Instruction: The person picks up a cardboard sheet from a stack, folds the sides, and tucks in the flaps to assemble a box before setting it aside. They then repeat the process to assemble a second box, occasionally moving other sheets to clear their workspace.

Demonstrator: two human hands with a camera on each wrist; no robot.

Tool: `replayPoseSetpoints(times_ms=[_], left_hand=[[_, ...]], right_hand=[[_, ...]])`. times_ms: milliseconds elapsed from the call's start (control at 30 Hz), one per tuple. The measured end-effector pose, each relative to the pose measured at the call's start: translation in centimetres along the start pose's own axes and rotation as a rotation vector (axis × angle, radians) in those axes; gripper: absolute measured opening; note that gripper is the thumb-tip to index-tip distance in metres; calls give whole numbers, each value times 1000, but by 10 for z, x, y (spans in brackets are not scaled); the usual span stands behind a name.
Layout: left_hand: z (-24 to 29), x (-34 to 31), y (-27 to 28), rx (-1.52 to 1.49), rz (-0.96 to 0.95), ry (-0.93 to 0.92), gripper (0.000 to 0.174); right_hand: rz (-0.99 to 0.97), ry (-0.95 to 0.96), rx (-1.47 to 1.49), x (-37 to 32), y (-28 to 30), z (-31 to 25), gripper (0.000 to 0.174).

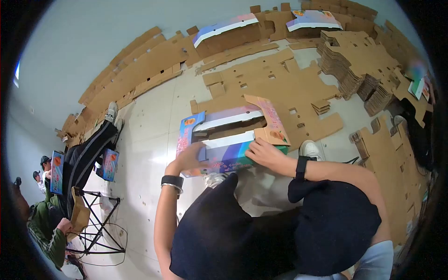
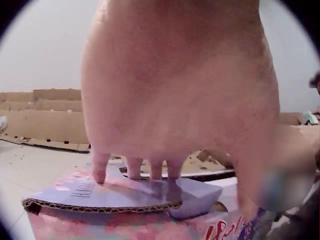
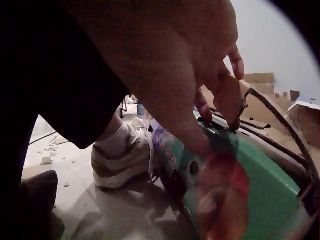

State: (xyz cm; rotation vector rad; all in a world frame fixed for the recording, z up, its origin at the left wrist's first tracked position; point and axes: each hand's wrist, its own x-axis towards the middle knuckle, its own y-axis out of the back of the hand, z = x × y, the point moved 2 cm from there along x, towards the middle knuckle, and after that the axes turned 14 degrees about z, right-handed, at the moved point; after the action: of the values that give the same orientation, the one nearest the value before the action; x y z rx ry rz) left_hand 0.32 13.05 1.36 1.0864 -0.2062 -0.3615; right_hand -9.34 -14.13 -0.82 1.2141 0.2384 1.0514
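A colourful printed cardboard box (image 1: 226, 153) with a long opening in its top stands on the floor before the person's legs. My left hand (image 1: 188, 157) lies over its near left corner. In the left wrist view, the straight fingers press down on the lilac top flap (image 2: 115, 195), with the thumb lower at the side. At the near right part of the box, my right hand (image 1: 268, 154) grips the upper edge, its fingers bent over the rim beside the green panel (image 3: 270, 185). The right end flap (image 1: 255, 100) tilts up at its far corner.
Flattened cardboard sheets (image 1: 266, 84) spread behind the box, and a tall cardboard stack (image 1: 345, 60) rises at the right. Two printed boxes (image 1: 226, 29) stand along the wall. A seated person with a black tripod stand (image 1: 95, 224) is at the left. The person's shoe (image 3: 122, 157) is close beside the box.
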Motion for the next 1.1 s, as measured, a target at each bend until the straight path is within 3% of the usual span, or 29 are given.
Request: replayPoseSetpoints(times_ms=[67,200,233,267,367,400,500,567,600,667,700,733,767,800,833,867,900,933,967,1000,1067,1100], left_hand=[[13,-8,3,206,-1,-252,70],[32,-8,-8,452,56,-370,62],[44,-10,-5,495,12,-431,45],[46,-10,-13,497,8,-436,45],[54,-20,-32,798,16,-698,7],[59,-23,-29,743,11,-747,5],[79,-28,-15,635,56,-752,6],[89,-28,0,313,22,-598,15],[91,-27,13,182,128,-640,13],[92,-24,38,-143,246,-442,23],[76,-24,53,-336,216,-202,28],[54,-26,71,-519,175,45,33],[27,-29,95,-480,142,211,37],[18,-33,100,-220,157,254,39],[10,-38,106,37,149,303,43],[8,-44,104,504,190,216,44],[1,-58,95,499,190,212,44],[-5,-70,85,641,280,4,46],[-6,-73,78,777,373,-208,50],[10,-64,69,765,383,-211,50],[59,-42,46,21,417,-343,55],[63,-37,37,-4,432,-351,55]], right_hand=[[-84,-21,16,-7,-7,0,31],[-186,2,-81,-16,1,0,35],[-218,7,-103,-19,1,0,37],[-249,18,-130,-23,2,0,38],[-334,75,-200,-29,2,-1,41],[-347,85,-209,-31,3,2,43],[-291,-8,-232,-32,-2,5,52],[-191,-149,-244,-35,-6,8,68],[-200,-148,-251,-33,-5,12,68],[-257,-285,167,-32,-4,23,90],[-165,-323,304,-37,-24,27,105],[-68,-326,419,-42,-36,35,103],[-92,-383,519,-40,-34,48,102],[-114,-438,619,-34,-31,61,102],[-49,-486,583,-33,-36,70,88],[-52,-495,575,-38,-39,79,88],[-244,-435,570,-47,-44,85,80],[-434,-370,557,-56,-47,91,72],[-333,-425,606,-63,-33,96,61],[-261,-406,618,-71,-32,101,54],[-308,-394,559,-93,-25,112,47],[-323,-481,755,-109,-36,113,42]])
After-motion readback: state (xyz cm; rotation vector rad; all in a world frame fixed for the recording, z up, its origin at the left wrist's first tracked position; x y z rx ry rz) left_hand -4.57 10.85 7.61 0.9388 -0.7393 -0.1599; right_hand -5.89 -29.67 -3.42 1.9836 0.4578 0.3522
